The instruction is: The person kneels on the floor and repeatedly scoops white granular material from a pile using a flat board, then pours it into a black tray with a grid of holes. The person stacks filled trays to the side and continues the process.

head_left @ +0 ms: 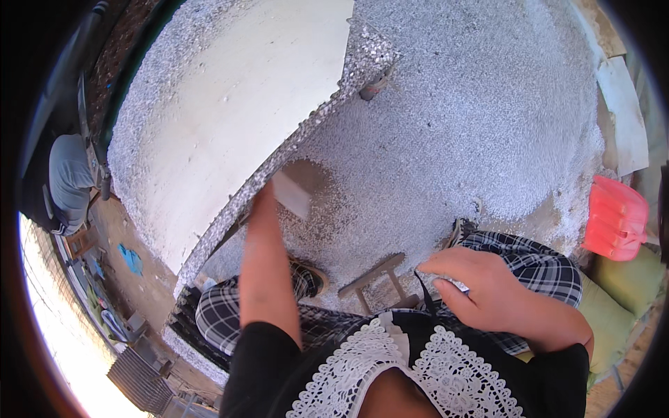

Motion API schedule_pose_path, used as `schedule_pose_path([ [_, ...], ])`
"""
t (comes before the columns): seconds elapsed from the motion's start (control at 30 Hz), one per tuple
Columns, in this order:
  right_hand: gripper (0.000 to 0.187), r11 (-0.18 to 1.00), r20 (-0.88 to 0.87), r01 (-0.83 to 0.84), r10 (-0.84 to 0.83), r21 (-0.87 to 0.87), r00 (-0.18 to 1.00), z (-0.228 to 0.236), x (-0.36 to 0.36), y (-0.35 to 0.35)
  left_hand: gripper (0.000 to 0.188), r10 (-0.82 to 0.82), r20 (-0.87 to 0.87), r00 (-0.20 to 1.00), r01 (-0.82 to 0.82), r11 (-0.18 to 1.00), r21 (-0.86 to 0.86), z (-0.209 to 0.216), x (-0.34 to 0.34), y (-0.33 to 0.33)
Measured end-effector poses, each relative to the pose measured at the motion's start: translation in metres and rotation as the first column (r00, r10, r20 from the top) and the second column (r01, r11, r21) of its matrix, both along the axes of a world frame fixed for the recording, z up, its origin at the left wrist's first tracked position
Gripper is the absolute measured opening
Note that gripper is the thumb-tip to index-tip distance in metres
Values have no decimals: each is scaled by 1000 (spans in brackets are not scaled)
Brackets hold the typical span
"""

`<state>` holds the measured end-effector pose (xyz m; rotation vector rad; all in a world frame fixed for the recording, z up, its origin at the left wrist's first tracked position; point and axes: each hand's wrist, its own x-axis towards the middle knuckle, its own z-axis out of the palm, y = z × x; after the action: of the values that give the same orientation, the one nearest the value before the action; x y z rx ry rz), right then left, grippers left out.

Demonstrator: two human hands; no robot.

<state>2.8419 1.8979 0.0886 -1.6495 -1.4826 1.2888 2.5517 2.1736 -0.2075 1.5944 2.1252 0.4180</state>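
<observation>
My left arm reaches down to the edge of a large white board. My left hand is smeared and partly hidden under that edge, so its fingers do not show. Right beside it is a pale flat piece, blurred too; whether I grip it I cannot tell. Small white stone chips are heaped in front of me and line the board's edge. Over my right knee hovers my right hand, thumb and forefinger apart, with nothing plainly held. A black strap hangs next to its fingertips.
Between my feet lies a low wooden frame. A red plastic scoop-like container stands at the right, by yellowish-green sacks. Another person in grey sits at the far left. A blue scrap lies on the floor.
</observation>
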Motion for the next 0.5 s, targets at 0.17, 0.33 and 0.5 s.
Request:
schedule_pose_path([
  [0.17,21,997,-9,67,-68,-29,998,-3,8,6,43,-120,-157,980,78,965,-249,-15,0,67],
  [0.33,19,980,-71,141,-152,-142,986,-17,12,2,45,-209,-139,968,159,939,-305,-29,9,83],
  [0.5,18,989,-79,100,-109,-109,991,-14,11,5,47,-372,117,921,388,904,-178,-3,49,56],
])
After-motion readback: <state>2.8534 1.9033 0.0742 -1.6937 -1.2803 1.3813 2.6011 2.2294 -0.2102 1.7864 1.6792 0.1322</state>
